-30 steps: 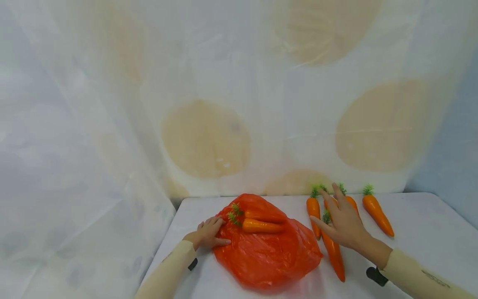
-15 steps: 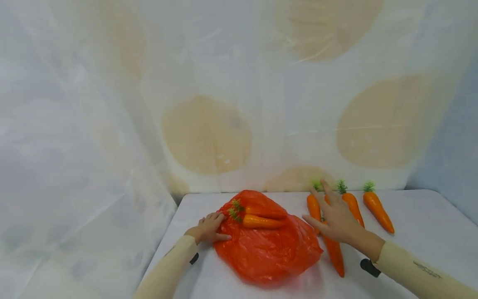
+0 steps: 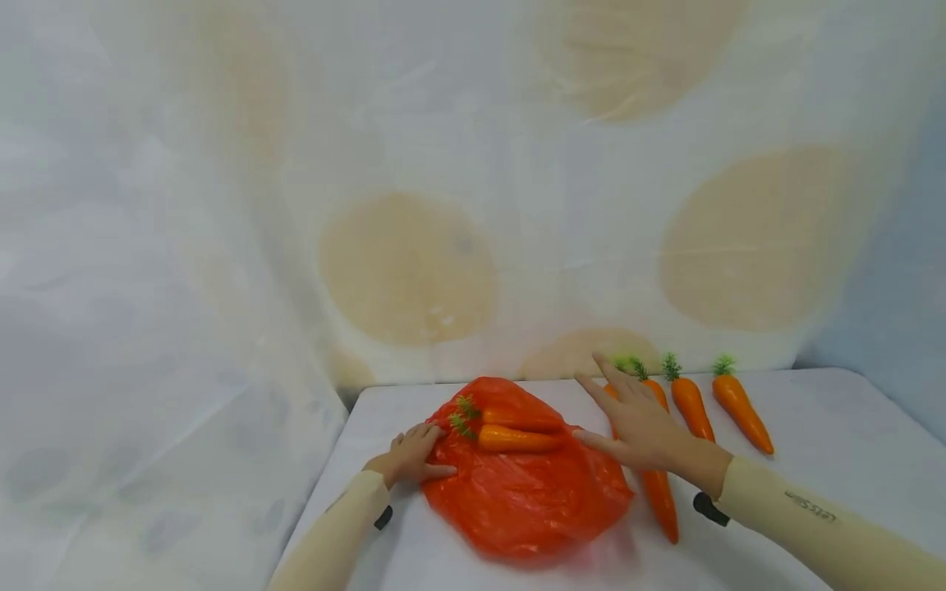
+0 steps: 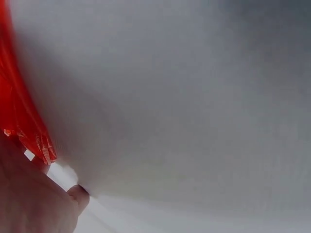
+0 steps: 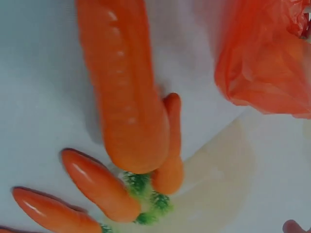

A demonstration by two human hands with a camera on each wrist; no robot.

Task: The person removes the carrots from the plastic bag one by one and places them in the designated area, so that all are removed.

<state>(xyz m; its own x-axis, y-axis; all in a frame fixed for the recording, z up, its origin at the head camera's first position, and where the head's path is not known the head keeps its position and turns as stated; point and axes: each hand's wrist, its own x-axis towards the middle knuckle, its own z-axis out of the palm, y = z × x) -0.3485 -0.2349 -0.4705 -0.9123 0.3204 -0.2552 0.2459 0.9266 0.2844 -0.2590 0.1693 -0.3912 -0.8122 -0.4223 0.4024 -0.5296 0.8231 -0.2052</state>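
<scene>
My left hand (image 3: pixel 411 456) rests at the left edge of a red plastic bag (image 3: pixel 517 509), thumb spread apart from the fingers. The left wrist view shows the bag's edge right at the fingers (image 4: pixel 41 164). Two carrots (image 3: pixel 519 439) with green tops lie side by side on the bag, leaves pointing left. My right hand (image 3: pixel 650 431) is over the bag's right side with its fingers spread, holding nothing, and its thumb overlaps the bag in the head view. Below it lies a long carrot (image 3: pixel 660 502), partly hidden by the hand; it looms large in the right wrist view.
More carrots lie to the right on the white table (image 3: pixel 835 476): one partly behind my hand, another (image 3: pixel 691 406) near the back edge and one (image 3: pixel 741 413) farthest right. A spotted pale curtain (image 3: pixel 517 164) hangs behind the table.
My right hand has moved left from above the loose carrots toward the bag, its fingers still spread. My left hand stays at the bag's edge, and the carrots have not moved.
</scene>
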